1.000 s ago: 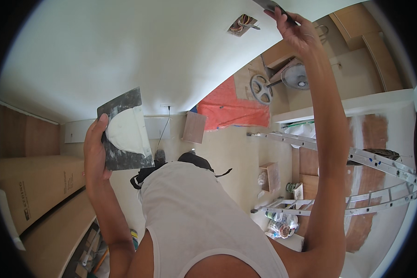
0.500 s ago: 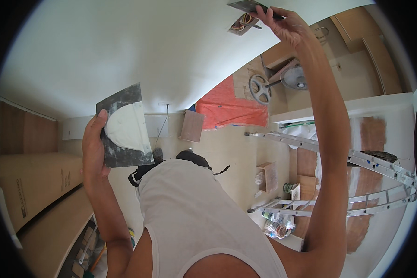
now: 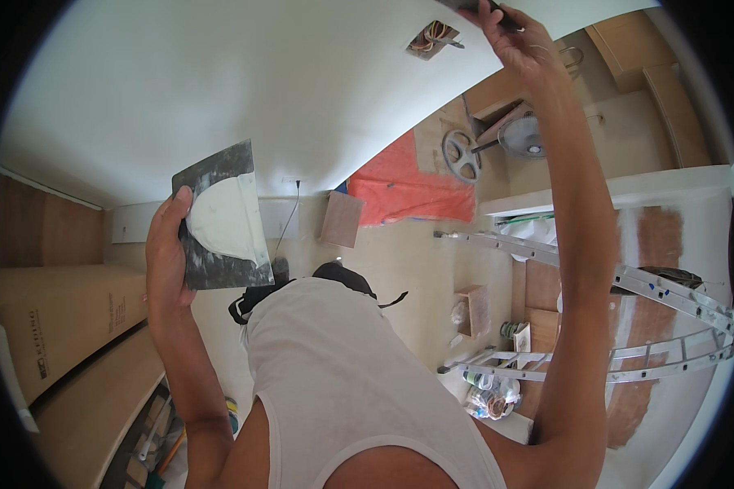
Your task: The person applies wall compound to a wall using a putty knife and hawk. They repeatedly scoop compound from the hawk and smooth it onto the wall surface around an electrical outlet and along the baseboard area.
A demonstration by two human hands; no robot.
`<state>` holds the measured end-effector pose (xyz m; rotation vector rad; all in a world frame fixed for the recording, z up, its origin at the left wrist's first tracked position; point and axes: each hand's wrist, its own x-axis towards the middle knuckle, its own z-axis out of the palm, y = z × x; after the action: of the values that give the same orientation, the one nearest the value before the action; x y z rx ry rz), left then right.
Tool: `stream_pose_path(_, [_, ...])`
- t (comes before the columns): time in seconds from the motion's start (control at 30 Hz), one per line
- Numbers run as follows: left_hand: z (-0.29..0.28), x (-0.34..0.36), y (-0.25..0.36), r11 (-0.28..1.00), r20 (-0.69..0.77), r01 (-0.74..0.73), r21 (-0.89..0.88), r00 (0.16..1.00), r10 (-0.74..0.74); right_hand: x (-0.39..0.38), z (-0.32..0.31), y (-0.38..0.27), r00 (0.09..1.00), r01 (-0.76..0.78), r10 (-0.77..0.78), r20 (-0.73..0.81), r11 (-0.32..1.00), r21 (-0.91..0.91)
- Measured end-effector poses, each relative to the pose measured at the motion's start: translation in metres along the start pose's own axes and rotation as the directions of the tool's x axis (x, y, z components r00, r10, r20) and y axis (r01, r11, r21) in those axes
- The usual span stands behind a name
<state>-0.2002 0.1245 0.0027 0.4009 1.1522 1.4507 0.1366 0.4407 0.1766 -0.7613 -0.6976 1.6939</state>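
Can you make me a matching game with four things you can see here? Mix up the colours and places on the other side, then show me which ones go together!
Things:
1. Plate
2. Wires
3. Sheet
4. Ladder

Colours and places:
A. Red, spread on the floor
B. Held in the person's left hand
C. Silvery, on the right side of the picture
D. In a hole in the white wall

Right pairs: 1-B, 2-D, 3-A, 4-C
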Motion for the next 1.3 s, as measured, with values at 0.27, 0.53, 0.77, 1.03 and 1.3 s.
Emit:
stream_pose_path(0.27, [0.003, 0.0, 0.004, 1.0, 0.031, 0.024, 0.005, 0.999, -0.025, -0.008, -0.038, -0.024, 0.925, -0.378, 0.364, 0.112, 0.913, 0.154])
stream_pose_path(0.53, [0.004, -0.002, 0.005, 0.999, -0.013, 0.029, 0.018, 1.0, -0.028, -0.004, -0.037, -0.021, 0.927, -0.373, 0.376, 0.001, 0.918, 0.138])
stream_pose_path(0.77, [-0.001, 0.0, 0.002, 0.999, -0.01, 0.036, 0.03, 0.999, -0.035, -0.003, -0.011, -0.016, 0.993, -0.099, 0.095, -0.065, 0.994, -0.053])
stream_pose_path(1.03, [-0.004, 0.002, 0.004, 1.0, 0.078, 0.017, 0.025, 0.997, -0.019, -0.029, 0.002, -0.013, 0.998, 0.051, -0.053, -0.03, 0.997, -0.049])
stream_pose_path(1.3, [0.004, 0.001, 0.004, 1.0, 0.043, 0.023, 0.006, 0.999, -0.023, -0.026, -0.045, -0.024, 0.947, -0.317, 0.309, 0.087, 0.944, 0.093])
